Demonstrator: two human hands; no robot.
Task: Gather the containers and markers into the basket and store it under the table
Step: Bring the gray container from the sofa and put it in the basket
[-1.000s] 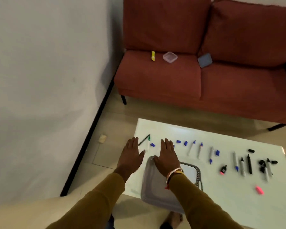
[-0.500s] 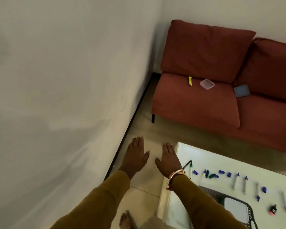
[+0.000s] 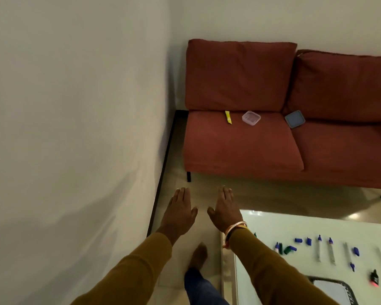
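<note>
Black basket [image 3: 330, 279] cropped at view edge | left grip [image 3: 178, 214], right grip [image 3: 226, 211] flat, empty

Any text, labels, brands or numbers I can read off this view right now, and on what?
None can be read.
Yellow packet on the sofa: any print is too small to read.
Markers on the table: barrels blurred, no label legible.
Clear container and blue lid: no lettering shows.
</note>
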